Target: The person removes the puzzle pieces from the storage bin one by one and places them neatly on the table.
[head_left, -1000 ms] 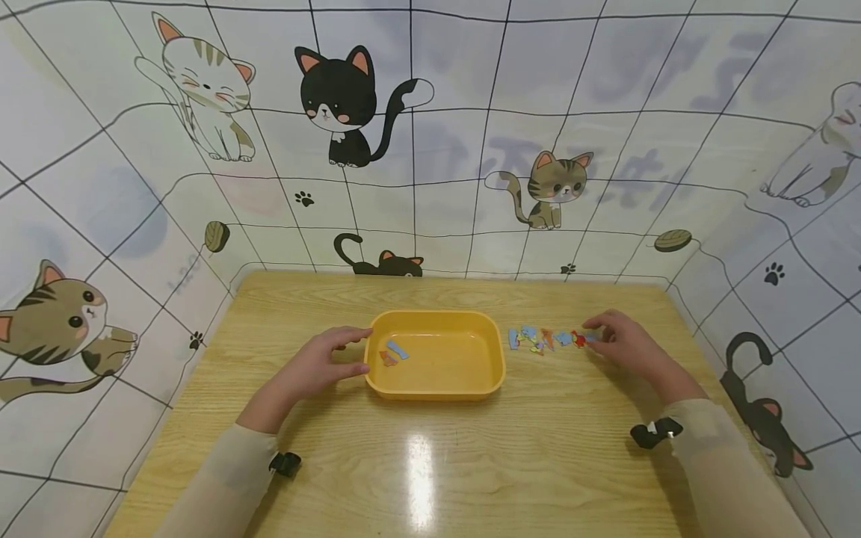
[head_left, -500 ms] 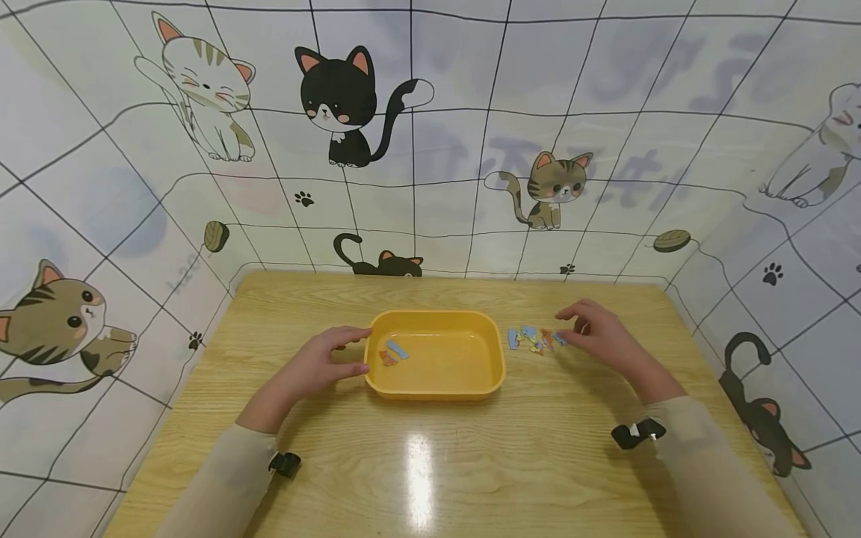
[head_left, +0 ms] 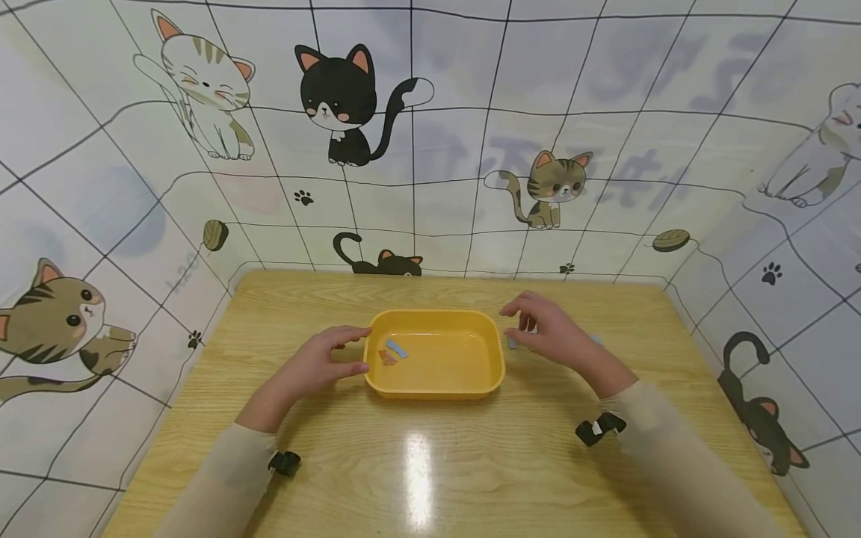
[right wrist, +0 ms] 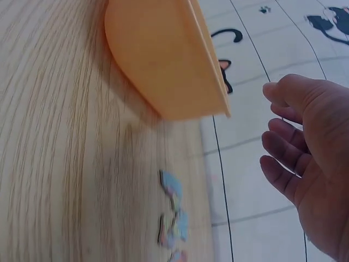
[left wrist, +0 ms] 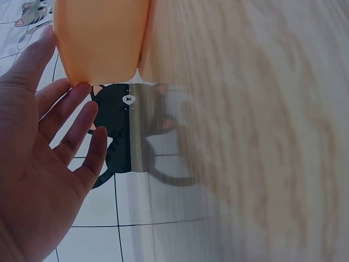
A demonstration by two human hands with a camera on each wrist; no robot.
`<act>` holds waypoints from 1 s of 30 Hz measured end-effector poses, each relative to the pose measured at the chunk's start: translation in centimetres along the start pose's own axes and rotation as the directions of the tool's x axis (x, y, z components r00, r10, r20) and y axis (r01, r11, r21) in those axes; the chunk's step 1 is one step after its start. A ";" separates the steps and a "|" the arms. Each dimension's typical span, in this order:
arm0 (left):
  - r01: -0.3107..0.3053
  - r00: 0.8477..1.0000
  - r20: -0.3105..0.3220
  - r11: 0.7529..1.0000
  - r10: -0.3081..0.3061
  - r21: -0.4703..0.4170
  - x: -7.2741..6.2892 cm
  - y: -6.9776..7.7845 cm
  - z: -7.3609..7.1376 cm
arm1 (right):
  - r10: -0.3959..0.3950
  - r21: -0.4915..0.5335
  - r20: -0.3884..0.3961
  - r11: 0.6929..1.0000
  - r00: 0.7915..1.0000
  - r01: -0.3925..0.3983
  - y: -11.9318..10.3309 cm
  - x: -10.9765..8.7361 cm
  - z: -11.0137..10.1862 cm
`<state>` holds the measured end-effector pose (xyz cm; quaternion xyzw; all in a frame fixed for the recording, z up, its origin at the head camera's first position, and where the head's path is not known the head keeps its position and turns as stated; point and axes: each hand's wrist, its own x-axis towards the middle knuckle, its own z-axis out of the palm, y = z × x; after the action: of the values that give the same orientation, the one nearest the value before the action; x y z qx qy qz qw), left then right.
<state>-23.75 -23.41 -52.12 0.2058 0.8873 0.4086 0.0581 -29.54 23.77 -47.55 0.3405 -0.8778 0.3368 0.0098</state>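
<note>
The yellow tray (head_left: 437, 392) lies at the middle of the table. Its left end meets my left hand (head_left: 326, 355), whose thumb and fingertips rest at the rim with the fingers fairly straight. In the left wrist view the left fingers (left wrist: 82, 93) reach the tray's end wall. My right hand (head_left: 548, 329) hovers just right of the tray, fingers loosely bent, and nothing shows between them in the right wrist view. Under and past it lie small puzzle pieces (right wrist: 173, 188), mostly hidden by the hand in the head view. A blue piece (head_left: 397, 349) and an orange piece (head_left: 387, 358) lie inside the tray.
A light blue piece (head_left: 596, 339) peeks out behind the right wrist. The wooden table (head_left: 323, 478) stretches toward the person. Walls of cat-patterned cloth (head_left: 444, 149) stand at the back and both sides. Each wrist wears a black strap (head_left: 601, 428).
My right hand has moved left from the far end of the row of pieces to beside the tray, over the row. My left hand and the tray have stayed in place.
</note>
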 end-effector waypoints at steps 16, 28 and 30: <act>-0.015 1.000 0.000 1.000 0.015 0.013 0.0 -0.4 0.0 | -0.006 -0.054 0.298 0.998 0.955 0.024 -4.3 5.6 5.7; -0.007 1.000 0.003 1.000 0.007 0.006 0.1 -0.5 0.0 | 0.006 -0.050 0.471 0.999 0.882 0.020 -6.2 9.8 9.6; -0.009 1.000 0.001 1.000 0.009 0.004 0.1 -0.6 0.0 | -0.007 -0.052 0.489 0.998 0.872 0.036 -6.1 10.3 10.2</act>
<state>-24.00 -23.67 -52.56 0.2102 0.8871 0.4070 0.0562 -31.57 8.27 -49.31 0.4238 -0.8576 0.2137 -0.1983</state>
